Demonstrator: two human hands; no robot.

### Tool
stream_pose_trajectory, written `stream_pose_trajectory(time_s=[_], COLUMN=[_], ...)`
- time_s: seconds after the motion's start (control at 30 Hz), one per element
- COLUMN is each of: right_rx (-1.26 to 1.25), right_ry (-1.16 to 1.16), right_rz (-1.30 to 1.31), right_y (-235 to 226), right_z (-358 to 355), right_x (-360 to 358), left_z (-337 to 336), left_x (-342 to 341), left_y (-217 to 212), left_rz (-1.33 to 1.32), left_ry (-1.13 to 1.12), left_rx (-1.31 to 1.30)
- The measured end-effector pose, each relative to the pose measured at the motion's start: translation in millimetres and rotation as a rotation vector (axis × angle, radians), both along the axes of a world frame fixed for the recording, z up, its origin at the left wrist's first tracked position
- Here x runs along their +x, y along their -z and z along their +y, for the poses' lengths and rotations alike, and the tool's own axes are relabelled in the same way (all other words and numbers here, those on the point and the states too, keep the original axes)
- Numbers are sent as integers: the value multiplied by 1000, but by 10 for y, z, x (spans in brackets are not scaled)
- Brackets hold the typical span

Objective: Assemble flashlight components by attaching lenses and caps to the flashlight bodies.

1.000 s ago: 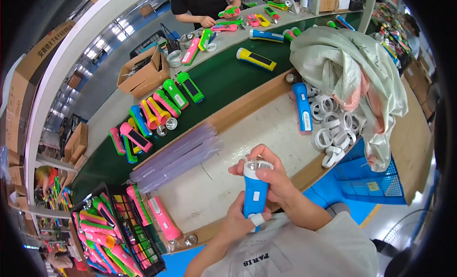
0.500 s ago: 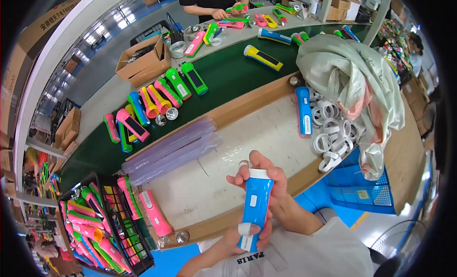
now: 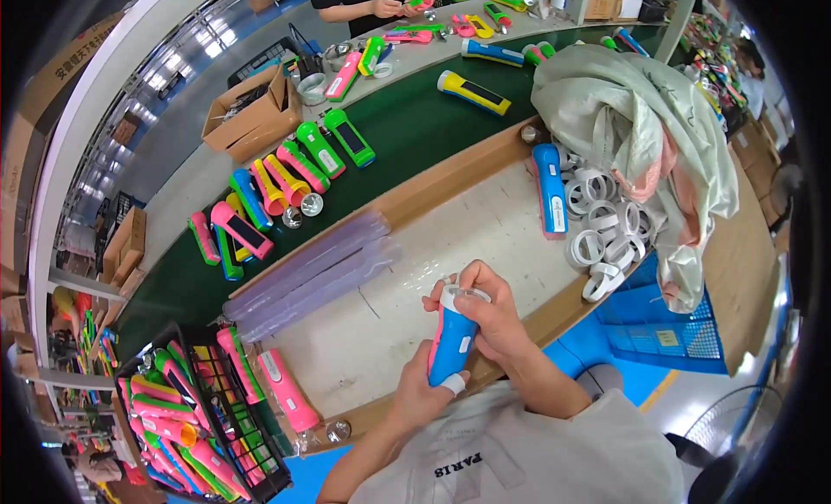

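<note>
Over the near part of the tray, my left hand (image 3: 416,393) is wrapped round the lower body of a blue flashlight (image 3: 451,341). A white band circles a digit of that hand. The flashlight tilts, its head up and away from me, with a pink side showing at its left. My right hand (image 3: 495,320) closes over the head end, thumb and fingers gripping the white ring (image 3: 470,293) there. Another blue flashlight (image 3: 551,197) lies at the tray's right, beside a pile of loose white rings (image 3: 603,216).
A cardboard-edged tray (image 3: 346,352) holds clear purplish plastic sleeves (image 3: 312,274) and a pink flashlight (image 3: 287,390). A black crate (image 3: 227,417) of flashlights stands left. Flashlights line the green belt (image 3: 394,132). A pale sack (image 3: 615,114) and blue basket (image 3: 662,322) are right; a co-worker's hands (image 3: 402,6) are beyond.
The flashlight has turned in my hands, bringing its pink side into view, and sits slightly higher. My left hand has shifted up and left around it; my right hand remains at the head.
</note>
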State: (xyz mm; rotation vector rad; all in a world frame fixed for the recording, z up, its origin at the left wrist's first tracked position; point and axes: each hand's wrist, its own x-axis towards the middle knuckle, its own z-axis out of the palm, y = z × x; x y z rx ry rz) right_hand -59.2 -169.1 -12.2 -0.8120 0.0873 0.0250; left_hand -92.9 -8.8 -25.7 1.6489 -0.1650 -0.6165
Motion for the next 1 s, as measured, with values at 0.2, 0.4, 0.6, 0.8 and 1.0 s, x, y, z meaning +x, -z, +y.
stream_pose_trajectory(time_s=[0.2, 0.4, 0.6, 0.8, 1.0], right_rx=[34, 49, 789, 592, 50], right_ry=[18, 49, -231, -104, 76], right_rz=[65, 31, -352, -247, -117], right_y=[49, -121, 149, 80, 22], right_z=[-288, -368, -230, -219, -305], right_x=[91, 44, 27, 70, -11], left_z=[-192, -363, -350, -285, -290], left_x=[305, 196, -27, 63, 104], left_y=[-218, -187, -277, -422, -43], left_rz=[-81, 249, 897, 733, -244], left_ry=[154, 163, 324, 252, 126], left_rx=[281, -124, -878, -649, 116])
